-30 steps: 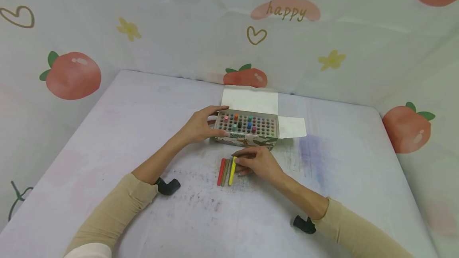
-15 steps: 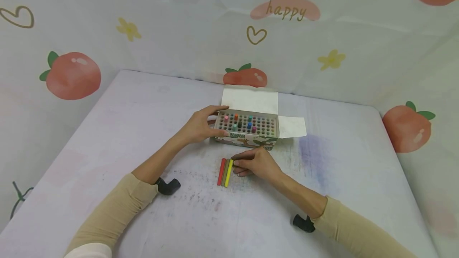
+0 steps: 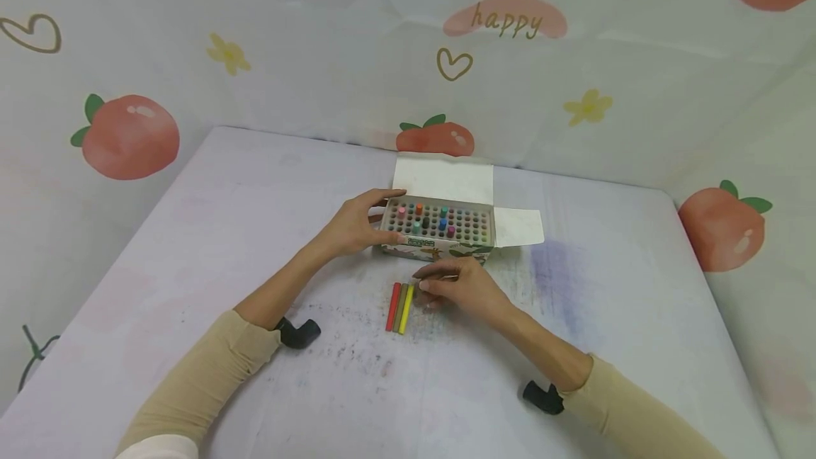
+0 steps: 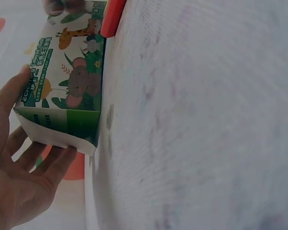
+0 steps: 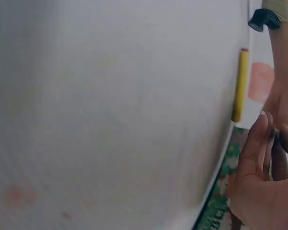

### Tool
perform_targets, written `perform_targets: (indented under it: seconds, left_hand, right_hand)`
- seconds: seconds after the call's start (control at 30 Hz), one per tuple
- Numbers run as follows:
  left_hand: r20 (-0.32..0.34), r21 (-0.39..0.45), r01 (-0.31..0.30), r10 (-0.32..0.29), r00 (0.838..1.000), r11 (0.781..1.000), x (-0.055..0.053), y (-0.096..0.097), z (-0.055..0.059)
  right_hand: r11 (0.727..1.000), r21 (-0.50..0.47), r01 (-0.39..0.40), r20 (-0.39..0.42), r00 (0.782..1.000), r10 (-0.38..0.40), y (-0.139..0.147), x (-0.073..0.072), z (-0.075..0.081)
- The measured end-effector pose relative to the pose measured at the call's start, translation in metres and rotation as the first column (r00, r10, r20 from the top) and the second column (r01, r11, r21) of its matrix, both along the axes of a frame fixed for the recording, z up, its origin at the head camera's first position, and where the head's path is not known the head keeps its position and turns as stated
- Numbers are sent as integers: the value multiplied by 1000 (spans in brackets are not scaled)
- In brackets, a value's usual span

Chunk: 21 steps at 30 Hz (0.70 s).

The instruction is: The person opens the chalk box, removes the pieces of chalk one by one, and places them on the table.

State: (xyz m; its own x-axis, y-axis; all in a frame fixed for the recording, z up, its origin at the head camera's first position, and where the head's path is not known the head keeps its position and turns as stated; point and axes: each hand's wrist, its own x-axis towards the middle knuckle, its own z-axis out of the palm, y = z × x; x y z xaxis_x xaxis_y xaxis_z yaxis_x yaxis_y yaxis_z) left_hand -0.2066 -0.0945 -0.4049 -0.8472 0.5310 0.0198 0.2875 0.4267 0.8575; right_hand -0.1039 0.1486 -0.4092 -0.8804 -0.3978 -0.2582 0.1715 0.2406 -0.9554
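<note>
The yellow stick [image 3: 406, 309] lies just left of your right hand [image 3: 468, 291], its long axis running away from you; those fingers, loosely bent, hold nothing visible; beyond, your left hand [image 3: 354, 224], farther from the stick, grips the box [image 3: 440, 251] by its left end

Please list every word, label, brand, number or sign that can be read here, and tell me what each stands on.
"happy": on the patterned backdrop, upper middle in the head view.
"appy": also on the backdrop, top left; its first letter is cut by the picture edge.
"EC...": on the box, in the left wrist view; the rest of that lettering is too blurred to read surely.
Box lettering in the head and right wrist views: too small or blurred.
</note>
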Motion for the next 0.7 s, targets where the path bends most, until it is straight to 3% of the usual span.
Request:
perform_targets:
  seconds: [0.3, 0.7]
  left_hand:
    - [4, 2, -9, 9, 1000, 1000, 0, 0, -2]
    - [2, 16, -6, 6, 1000, 1000, 2, 1, -2]
  right_hand:
    - [998, -64, 24, -152, 988, -33, 9, -8, 18]
    - [996, -27, 84, -290, 953, -88, 24, -21, 30]
